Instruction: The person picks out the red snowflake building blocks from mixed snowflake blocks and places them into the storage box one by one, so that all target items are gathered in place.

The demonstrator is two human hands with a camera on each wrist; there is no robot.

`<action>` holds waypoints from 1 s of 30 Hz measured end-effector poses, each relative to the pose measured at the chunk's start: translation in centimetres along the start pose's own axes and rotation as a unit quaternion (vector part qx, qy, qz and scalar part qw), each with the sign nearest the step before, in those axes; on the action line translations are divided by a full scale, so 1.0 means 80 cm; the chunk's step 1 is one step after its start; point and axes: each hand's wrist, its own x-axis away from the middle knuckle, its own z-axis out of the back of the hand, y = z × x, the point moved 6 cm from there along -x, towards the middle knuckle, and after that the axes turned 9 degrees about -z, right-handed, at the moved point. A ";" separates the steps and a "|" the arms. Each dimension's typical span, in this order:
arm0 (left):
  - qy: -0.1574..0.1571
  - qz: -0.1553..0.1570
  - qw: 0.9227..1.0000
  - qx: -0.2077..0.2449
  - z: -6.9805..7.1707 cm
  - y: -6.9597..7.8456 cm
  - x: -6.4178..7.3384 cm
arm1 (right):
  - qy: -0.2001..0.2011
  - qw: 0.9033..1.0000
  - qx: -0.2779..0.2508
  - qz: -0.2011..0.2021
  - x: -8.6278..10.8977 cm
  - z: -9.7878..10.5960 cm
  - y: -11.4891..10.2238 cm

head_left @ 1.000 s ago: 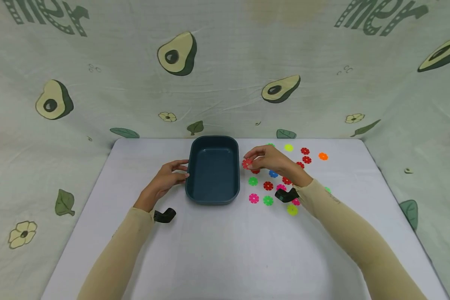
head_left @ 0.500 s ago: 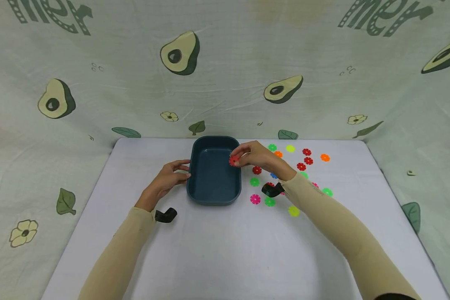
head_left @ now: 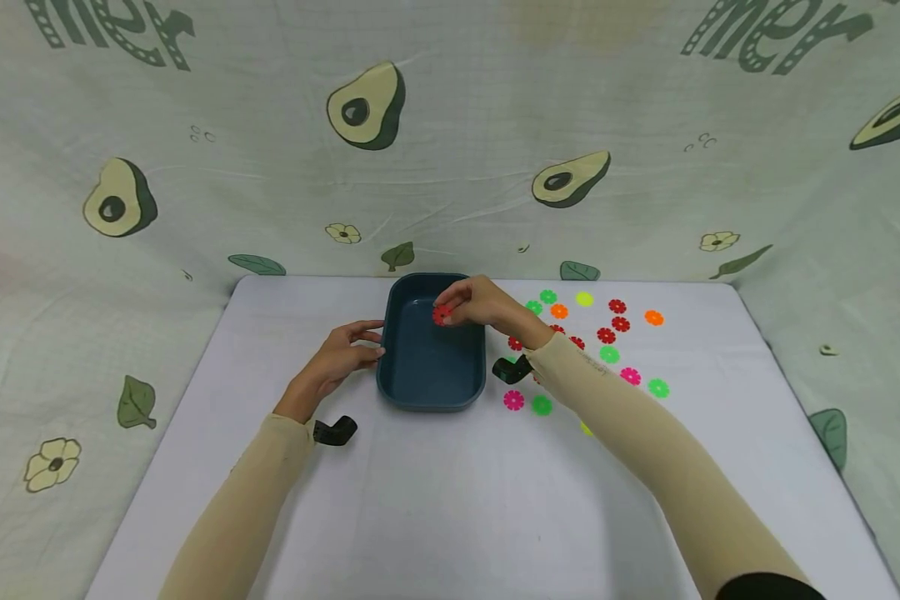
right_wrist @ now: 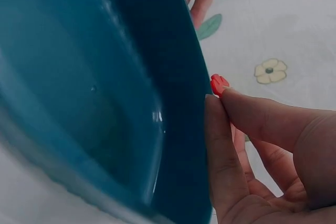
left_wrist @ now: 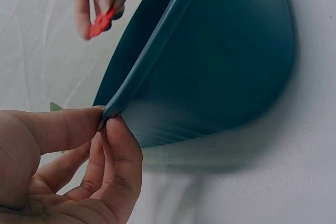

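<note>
A deep dark-teal rectangular tray (head_left: 431, 367) with rounded corners stands near the table's back edge; its visible floor is bare. My left hand (head_left: 332, 365) pinches the tray's left rim between thumb and fingers, plain in the left wrist view at the rim (left_wrist: 152, 51). Over the tray's right half, my right hand (head_left: 482, 305) pinches a small red notched disc (head_left: 441, 315) between thumb and fingertips. That red disc (right_wrist: 219, 84) also shows at the fingertips in the right wrist view, the fingers overlapping the tray wall (right_wrist: 184, 129) there.
Several flat notched discs in red, green, pink, orange and yellow lie scattered right of the tray, such as a pink disc (head_left: 513, 400) and an orange disc (head_left: 654, 317). My right forearm (head_left: 630, 417) covers some. A patterned cloth (head_left: 450, 167) rises behind the white table (head_left: 435, 500).
My right hand has moved left with the red disc, from beside the tray's right edge to over its inside. The left hand keeps its place at the left rim.
</note>
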 end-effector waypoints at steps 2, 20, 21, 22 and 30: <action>-0.001 -0.001 1.000 0.001 0.000 0.000 0.000 | 0.000 1.000 -0.002 0.000 -0.005 -0.003 -0.002; -0.002 0.001 1.000 -0.002 0.000 0.001 -0.002 | 0.034 0.999 0.013 -0.024 -0.045 -0.026 -0.011; -0.001 0.001 1.000 -0.002 0.000 0.001 -0.002 | 0.037 0.999 0.010 -0.026 -0.047 -0.027 -0.010; -0.001 0.002 1.000 -0.002 0.000 0.001 -0.002 | 0.039 0.999 0.005 -0.027 -0.049 -0.029 -0.010; 0.004 0.008 1.000 -0.009 0.000 0.001 -0.001 | 0.060 0.997 -0.025 -0.033 -0.068 -0.042 0.000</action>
